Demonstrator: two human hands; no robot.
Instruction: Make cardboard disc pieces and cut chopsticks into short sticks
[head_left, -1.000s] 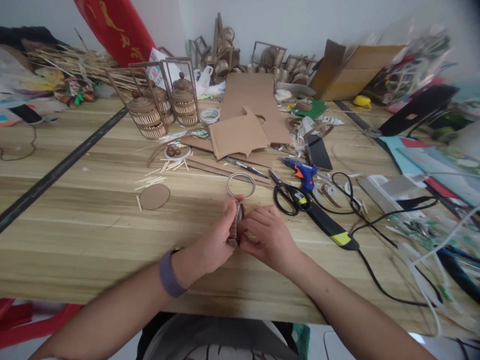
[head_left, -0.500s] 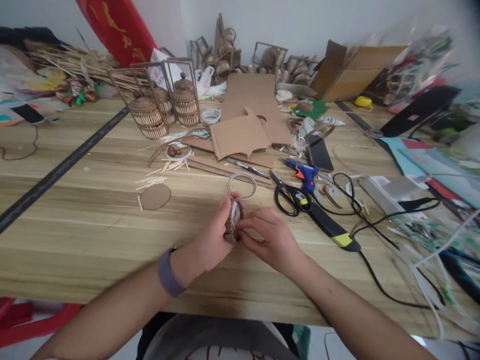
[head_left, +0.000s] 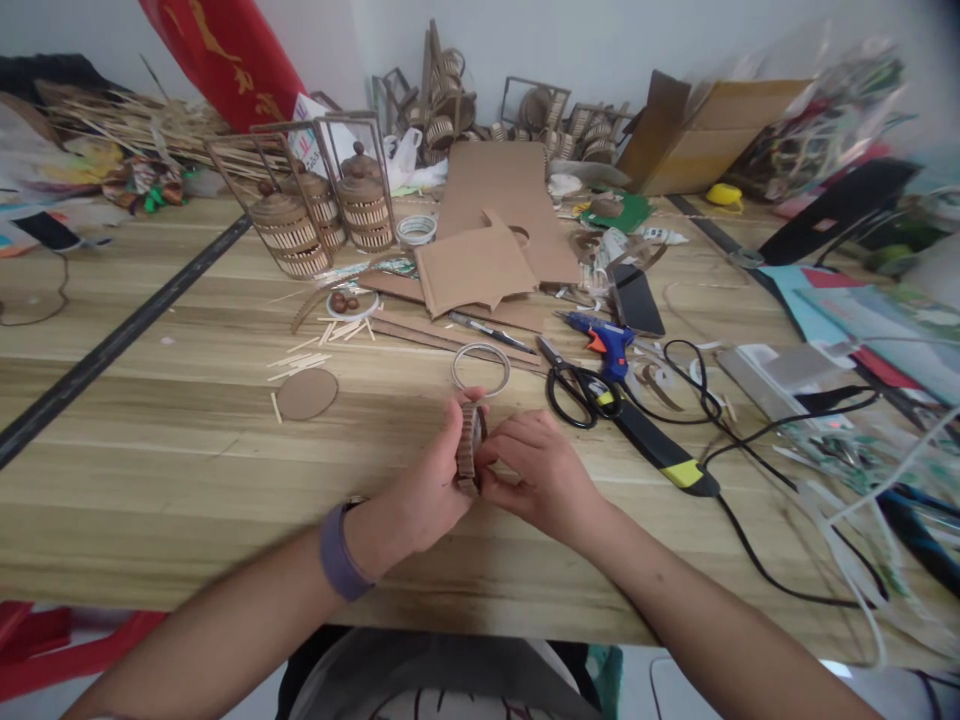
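Across the counter [head_left: 187, 470], a red banner [head_left: 225, 60] (gold writing [head_left: 243, 80] on it) slants at the left, while at the right a small yellow object [head_left: 724, 195] lies just before an open cardboard box [head_left: 720, 140].

Small round brown piece [head_left: 466, 452], shallow, ribbed band round its rim. Stands on edge, rim toward camera, flat face turned rightward, mostly hidden. Held in left hand [head_left: 424, 505], above near part of counter [head_left: 225, 500]; right hand [head_left: 544, 475] at its right side.
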